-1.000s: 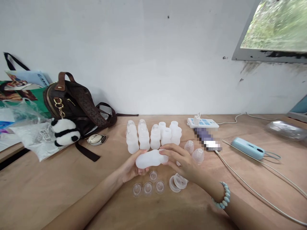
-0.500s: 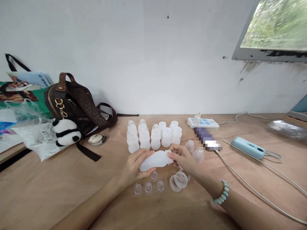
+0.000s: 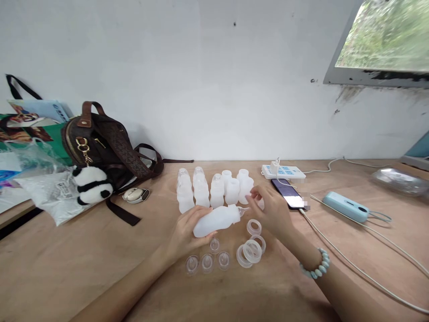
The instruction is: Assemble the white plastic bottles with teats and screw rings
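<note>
My left hand [image 3: 189, 228] is wrapped round a milky white baby bottle [image 3: 214, 221], held tilted just above the table. A clear nipple [image 3: 243, 211] sticks out of the bottle's collar, pointing right. My right hand [image 3: 270, 208] is past the nipple's tip, its fingers bent and apart, with nothing visible in them. It partly hides clear domed caps behind it. Below the bottle lie several loose clear nipples [image 3: 207, 263]. Several translucent rings [image 3: 252, 251] lie to their right, some overlapping.
Behind my hands stand several capped bottles [image 3: 201, 192] and several topless bottles [image 3: 232, 191]. A phone [image 3: 287, 193], power strip [image 3: 283, 171] and blue power bank [image 3: 346, 207] with cables are on the right. At left are a backpack [image 3: 100, 138], panda plush [image 3: 92, 185] and computer mouse [image 3: 134, 195].
My right hand has let go of the bottle's top end and moved right and up. The nipple and more rings are now uncovered. My left hand still holds the bottle, tilted slightly more.
</note>
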